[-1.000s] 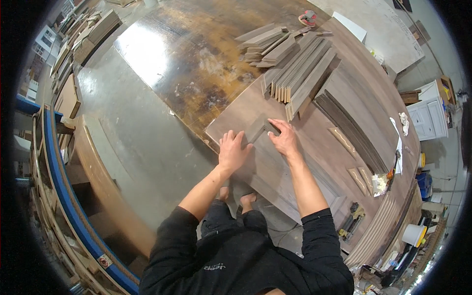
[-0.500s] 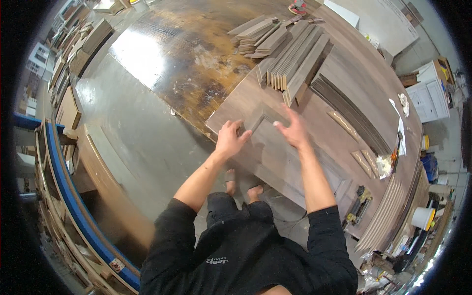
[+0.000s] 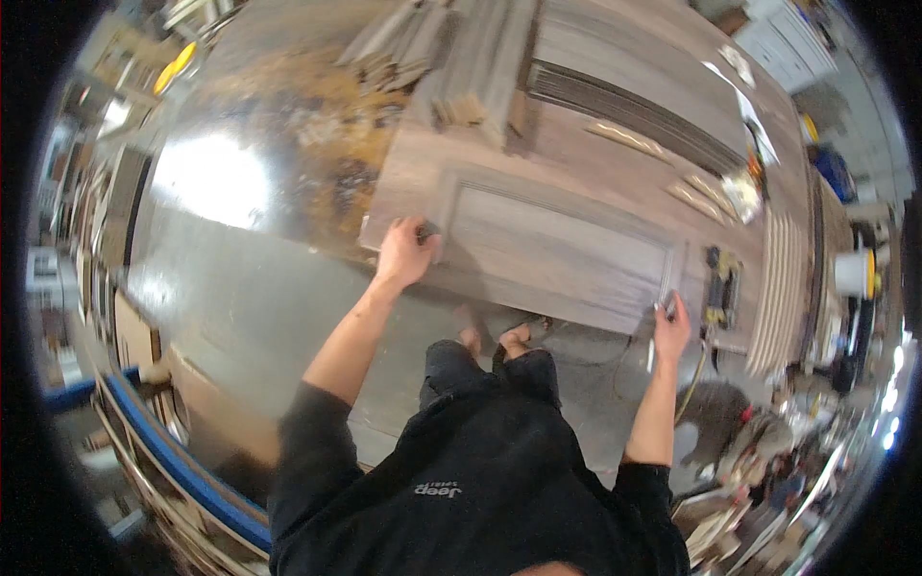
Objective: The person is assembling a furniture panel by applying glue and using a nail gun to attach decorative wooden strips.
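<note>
A grey-brown framed wood panel (image 3: 562,238), like a cabinet door with a stepped inner border, lies flat along the near edge of the worktable. My left hand (image 3: 408,253) is closed at its near left corner, fingers curled over the frame; a dark patch shows between the fingers, too blurred to name. My right hand (image 3: 672,326) is closed at the near right corner, its fingertips on the frame. A thin whitish strip shows beside that hand; I cannot tell whether it is held.
Mitred wood strips (image 3: 480,67) lie stacked at the far side, beside a stack of dark-edged panels (image 3: 634,108). Right of the framed panel are a nail gun (image 3: 721,286) and pale ribbed strips (image 3: 774,278). A blue-edged rack (image 3: 187,470) stands at lower left.
My hands have moved apart, from close together over the panel's left end to its two near corners. The view has shifted, and more of the panel is now visible.
</note>
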`<act>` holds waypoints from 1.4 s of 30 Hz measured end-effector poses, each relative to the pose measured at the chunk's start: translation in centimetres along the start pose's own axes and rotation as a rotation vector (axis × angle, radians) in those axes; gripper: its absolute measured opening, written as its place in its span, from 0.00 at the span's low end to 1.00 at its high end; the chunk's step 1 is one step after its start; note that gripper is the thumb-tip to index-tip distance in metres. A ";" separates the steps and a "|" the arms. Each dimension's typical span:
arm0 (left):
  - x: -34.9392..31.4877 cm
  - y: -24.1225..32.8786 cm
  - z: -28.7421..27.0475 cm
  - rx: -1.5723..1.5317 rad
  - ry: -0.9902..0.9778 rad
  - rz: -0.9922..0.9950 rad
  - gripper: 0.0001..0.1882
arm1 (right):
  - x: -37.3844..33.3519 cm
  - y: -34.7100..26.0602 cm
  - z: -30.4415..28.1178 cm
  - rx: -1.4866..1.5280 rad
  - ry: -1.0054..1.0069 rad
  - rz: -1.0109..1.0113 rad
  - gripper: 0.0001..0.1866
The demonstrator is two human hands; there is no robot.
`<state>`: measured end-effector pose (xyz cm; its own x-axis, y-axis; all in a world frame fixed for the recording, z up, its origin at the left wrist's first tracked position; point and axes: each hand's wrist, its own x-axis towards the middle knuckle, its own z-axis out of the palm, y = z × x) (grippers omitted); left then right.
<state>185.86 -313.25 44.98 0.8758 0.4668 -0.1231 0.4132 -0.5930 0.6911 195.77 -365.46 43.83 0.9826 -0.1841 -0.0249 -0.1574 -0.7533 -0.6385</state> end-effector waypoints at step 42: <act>-4.8 28.2 30.2 0.169 -0.917 1.592 0.14 | -13.0 -7.4 10.0 0.579 0.937 0.749 0.31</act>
<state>200.78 -352.00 43.54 0.2354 -0.9596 0.1539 -0.8744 -0.1400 0.4646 185.14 -351.20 41.20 0.2022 -0.9713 -0.1255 -0.3329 0.0523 -0.9415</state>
